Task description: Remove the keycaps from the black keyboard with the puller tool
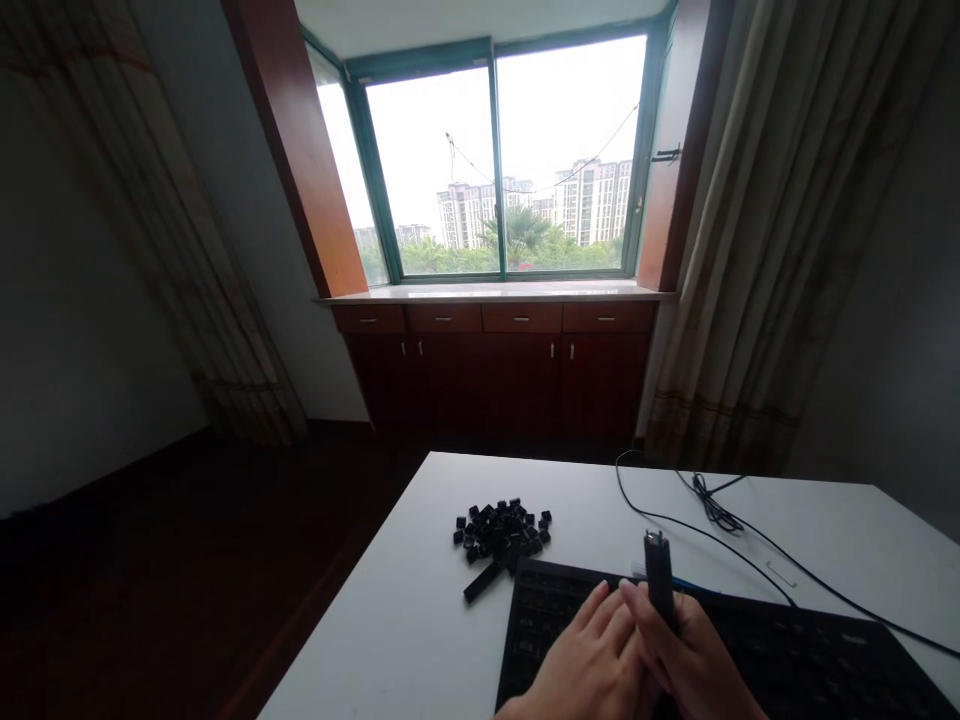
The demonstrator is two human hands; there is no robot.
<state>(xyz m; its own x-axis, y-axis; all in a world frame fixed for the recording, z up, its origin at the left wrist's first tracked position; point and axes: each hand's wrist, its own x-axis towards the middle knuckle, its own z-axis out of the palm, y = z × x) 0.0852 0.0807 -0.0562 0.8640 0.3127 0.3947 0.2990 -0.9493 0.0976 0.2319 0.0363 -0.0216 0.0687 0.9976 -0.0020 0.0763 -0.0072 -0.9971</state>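
A black keyboard (787, 660) lies on the white table (420, 640) at the bottom right, many of its keycaps off. My left hand (592, 660) rests on the keyboard's left part with fingers stretched flat. Touching it on the right, my right hand (694, 665) is closed around a black keycap puller (658, 585) that stands upright above the keys. A pile of several loose black keycaps (501, 535) lies on the table to the left of the keyboard, with one long key (484, 582) at its near edge.
The keyboard's black cable (720, 520) loops across the table's far right. Beyond the table are a dark wood floor, a low cabinet with drawers (495, 370) under a bright window, and curtains at both sides.
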